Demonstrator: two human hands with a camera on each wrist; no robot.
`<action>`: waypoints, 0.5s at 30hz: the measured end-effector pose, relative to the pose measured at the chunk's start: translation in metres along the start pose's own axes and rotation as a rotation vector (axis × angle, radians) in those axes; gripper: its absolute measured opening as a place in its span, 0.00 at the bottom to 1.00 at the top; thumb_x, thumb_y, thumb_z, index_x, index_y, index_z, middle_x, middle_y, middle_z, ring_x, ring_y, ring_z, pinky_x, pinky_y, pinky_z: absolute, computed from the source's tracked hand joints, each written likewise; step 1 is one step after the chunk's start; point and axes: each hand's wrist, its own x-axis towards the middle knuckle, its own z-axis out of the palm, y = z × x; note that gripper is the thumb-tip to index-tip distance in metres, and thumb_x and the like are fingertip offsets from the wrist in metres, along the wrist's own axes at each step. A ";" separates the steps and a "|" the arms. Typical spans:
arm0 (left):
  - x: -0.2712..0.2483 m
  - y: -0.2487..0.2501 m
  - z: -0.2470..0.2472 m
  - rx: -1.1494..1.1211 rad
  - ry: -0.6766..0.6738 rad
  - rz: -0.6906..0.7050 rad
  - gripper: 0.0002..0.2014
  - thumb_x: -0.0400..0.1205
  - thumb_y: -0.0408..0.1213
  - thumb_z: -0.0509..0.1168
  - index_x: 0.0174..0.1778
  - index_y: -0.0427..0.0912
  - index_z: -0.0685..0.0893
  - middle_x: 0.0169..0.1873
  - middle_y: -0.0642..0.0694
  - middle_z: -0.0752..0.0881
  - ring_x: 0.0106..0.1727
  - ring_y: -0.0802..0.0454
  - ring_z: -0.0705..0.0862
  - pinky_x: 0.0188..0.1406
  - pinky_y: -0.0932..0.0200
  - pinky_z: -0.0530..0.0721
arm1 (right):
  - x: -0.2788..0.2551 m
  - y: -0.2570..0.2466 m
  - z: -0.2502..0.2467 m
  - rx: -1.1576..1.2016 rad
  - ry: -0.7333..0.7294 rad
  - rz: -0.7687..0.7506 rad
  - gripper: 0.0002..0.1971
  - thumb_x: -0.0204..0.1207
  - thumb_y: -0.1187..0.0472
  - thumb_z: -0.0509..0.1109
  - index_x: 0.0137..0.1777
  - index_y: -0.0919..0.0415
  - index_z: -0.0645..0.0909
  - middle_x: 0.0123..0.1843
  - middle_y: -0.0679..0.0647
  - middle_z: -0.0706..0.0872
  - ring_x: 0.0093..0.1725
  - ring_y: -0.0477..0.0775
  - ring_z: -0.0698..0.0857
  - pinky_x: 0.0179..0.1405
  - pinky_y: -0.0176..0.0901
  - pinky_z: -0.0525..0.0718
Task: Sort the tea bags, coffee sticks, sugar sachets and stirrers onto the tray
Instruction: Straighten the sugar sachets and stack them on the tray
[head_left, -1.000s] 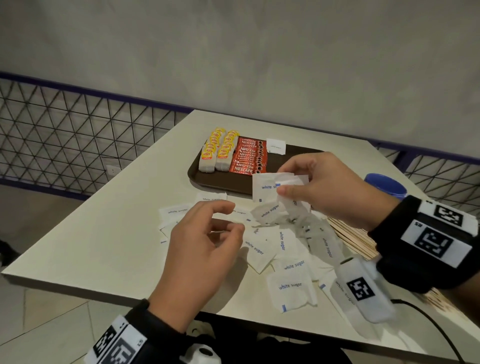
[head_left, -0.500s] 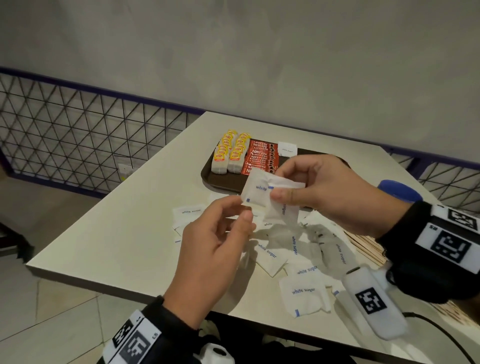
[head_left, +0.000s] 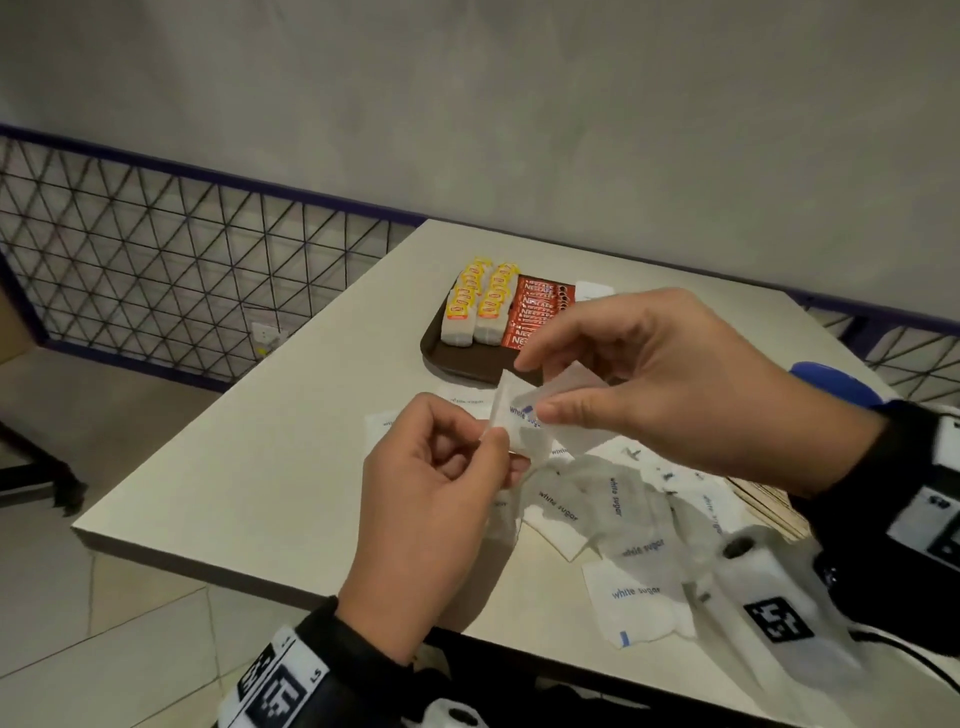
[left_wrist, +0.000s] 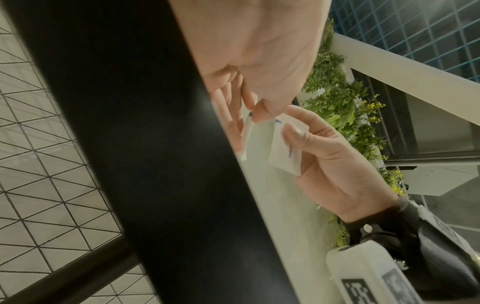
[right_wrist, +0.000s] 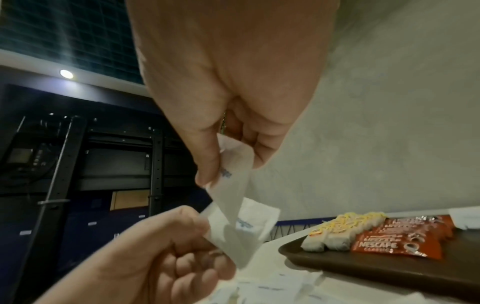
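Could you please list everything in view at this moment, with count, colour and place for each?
tray: one, dark brown, far side of the table.
tea bags: two rows, white with yellow tags, left part of the tray.
coffee sticks: one row, red, right of the tea bags on the tray.
sugar sachets: many, white with blue print, loose on the table; one more at the tray's far end.
held sachets: at least two, white, in the air between both hands.
stirrers: a pile, pale wood, right table edge, mostly hidden.
table: one, off-white.
blue object: one, behind the right wrist, unclear.
left hand: pinches a sachet's corner.
right hand: pinches a sachet.
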 end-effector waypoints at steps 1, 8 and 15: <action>0.000 -0.001 0.000 0.001 -0.016 0.004 0.05 0.83 0.26 0.70 0.44 0.34 0.80 0.34 0.38 0.92 0.39 0.43 0.94 0.48 0.41 0.93 | 0.002 -0.001 0.000 -0.007 -0.036 0.012 0.15 0.69 0.66 0.85 0.55 0.55 0.92 0.46 0.50 0.93 0.45 0.52 0.91 0.47 0.47 0.91; -0.003 0.003 0.000 -0.091 -0.117 -0.012 0.08 0.83 0.24 0.67 0.55 0.39 0.80 0.38 0.39 0.94 0.41 0.41 0.94 0.44 0.55 0.92 | 0.010 0.009 0.010 -0.130 -0.063 0.028 0.16 0.70 0.63 0.86 0.57 0.53 0.91 0.48 0.45 0.92 0.49 0.46 0.91 0.52 0.50 0.90; -0.004 0.004 0.002 -0.082 -0.101 -0.006 0.13 0.81 0.27 0.71 0.58 0.43 0.80 0.38 0.41 0.94 0.42 0.42 0.94 0.51 0.42 0.92 | 0.012 0.012 0.010 -0.291 0.043 -0.061 0.26 0.67 0.50 0.86 0.66 0.42 0.85 0.51 0.39 0.86 0.48 0.41 0.84 0.45 0.35 0.84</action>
